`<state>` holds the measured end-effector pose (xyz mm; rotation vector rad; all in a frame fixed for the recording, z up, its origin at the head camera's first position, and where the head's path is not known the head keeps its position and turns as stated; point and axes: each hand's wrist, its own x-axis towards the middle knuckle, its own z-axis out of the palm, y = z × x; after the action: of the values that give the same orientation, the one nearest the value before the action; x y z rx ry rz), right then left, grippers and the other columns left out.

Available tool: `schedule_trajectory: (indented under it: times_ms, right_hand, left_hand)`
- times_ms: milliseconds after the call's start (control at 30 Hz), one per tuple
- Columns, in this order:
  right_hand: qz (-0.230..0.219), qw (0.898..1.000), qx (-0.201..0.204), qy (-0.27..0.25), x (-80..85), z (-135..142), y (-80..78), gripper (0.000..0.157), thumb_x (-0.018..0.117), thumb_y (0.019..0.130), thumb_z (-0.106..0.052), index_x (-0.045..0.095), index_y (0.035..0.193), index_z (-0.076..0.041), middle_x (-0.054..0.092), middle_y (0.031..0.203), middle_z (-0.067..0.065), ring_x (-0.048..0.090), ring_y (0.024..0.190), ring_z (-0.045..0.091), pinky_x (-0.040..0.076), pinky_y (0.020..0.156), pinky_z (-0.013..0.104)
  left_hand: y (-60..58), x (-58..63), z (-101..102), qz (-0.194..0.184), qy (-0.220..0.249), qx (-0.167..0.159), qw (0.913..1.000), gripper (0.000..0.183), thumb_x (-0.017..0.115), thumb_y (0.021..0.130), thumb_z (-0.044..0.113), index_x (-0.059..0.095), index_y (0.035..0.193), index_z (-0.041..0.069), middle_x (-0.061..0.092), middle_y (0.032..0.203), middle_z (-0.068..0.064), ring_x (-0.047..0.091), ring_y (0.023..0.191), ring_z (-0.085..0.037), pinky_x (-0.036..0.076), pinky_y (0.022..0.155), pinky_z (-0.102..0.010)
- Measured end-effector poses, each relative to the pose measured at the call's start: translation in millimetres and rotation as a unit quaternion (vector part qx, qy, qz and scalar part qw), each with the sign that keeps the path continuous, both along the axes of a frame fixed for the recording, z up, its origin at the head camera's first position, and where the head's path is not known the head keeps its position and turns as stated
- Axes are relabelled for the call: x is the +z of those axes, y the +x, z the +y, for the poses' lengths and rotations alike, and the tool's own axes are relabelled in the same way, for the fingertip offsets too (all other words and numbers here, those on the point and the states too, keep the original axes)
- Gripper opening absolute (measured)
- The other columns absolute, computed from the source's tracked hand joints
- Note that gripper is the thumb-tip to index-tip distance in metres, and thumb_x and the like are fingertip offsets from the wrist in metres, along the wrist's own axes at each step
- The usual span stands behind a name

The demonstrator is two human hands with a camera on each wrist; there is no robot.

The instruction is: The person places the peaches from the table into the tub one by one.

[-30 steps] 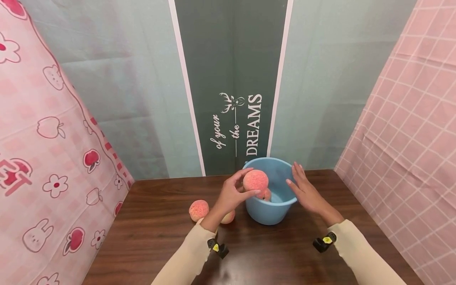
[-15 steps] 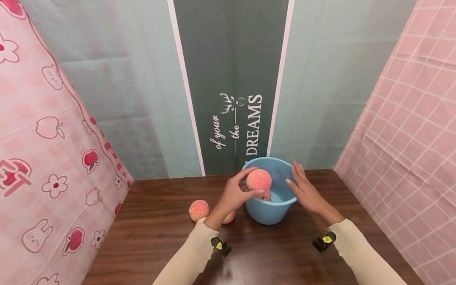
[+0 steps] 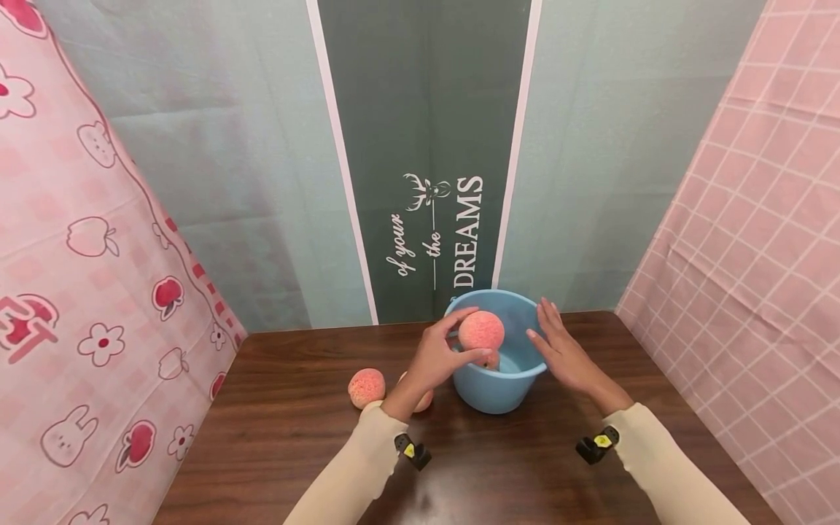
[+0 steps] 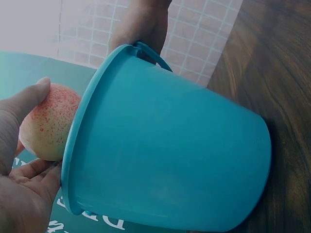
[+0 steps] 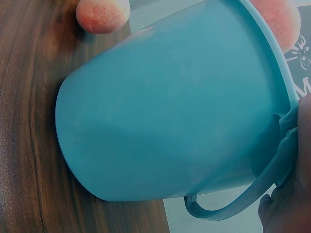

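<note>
My left hand [image 3: 436,355] grips a pink, speckled peach [image 3: 482,332] between thumb and fingers, over the mouth of a blue bucket [image 3: 494,394]. In the left wrist view that peach [image 4: 51,124] shows a pale yellow underside and overlaps the rim. Inside the bucket another peach [image 3: 489,361] is partly hidden below the held one. On the bucket's right side my right hand [image 3: 566,353] rests at the rim, fingers straight. The bucket's handle [image 5: 238,201] hangs down on that side in the right wrist view.
Left of the bucket, a peach [image 3: 367,388] sits on the dark wooden table [image 3: 275,437]. Another peach [image 3: 425,401] is partly covered by my left forearm. Behind the table hangs a green-grey curtain [image 3: 262,219], with pink cloths on both sides.
My left hand has moved a little to the right with the peach, further over the bucket's mouth. The right hand and the bucket have stayed in place.
</note>
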<state>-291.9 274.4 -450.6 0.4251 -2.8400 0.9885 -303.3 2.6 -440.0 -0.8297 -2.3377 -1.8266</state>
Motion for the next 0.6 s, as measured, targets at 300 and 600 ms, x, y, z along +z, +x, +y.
schedule_trajectory:
  times_ms: [300, 600]
  right_hand:
    - [-0.003, 1.000, -0.001, -0.002, 0.0, 0, 0.7, 0.069, 0.036, 0.100, -0.045, -0.001, 0.151, -0.018, -0.011, 0.157, -0.001, -0.014, 0.142, 0.024, 0.009, 0.105, 0.066]
    - [0.000, 1.000, -0.003, -0.001, -1.5, 0, -0.2, 0.069, 0.035, 0.100, -0.046, -0.002, 0.151, -0.019, -0.011, 0.157, -0.003, -0.014, 0.142, 0.023, 0.009, 0.105, 0.066]
  left_hand:
    - [-2.7, -0.7, 10, 0.001, -0.026, 0.008, 0.9996, 0.075, 0.080, 0.068, 0.049, 0.050, 0.135, 0.033, 0.054, 0.124, 0.020, 0.055, 0.110, -0.005, 0.049, 0.089, -0.034]
    - [-2.6, 0.6, 13, -0.012, -0.042, 0.015, 0.9989, 0.073, 0.080, 0.069, 0.049, 0.049, 0.133, 0.038, 0.054, 0.124, 0.019, 0.055, 0.110, -0.007, 0.050, 0.088, -0.038]
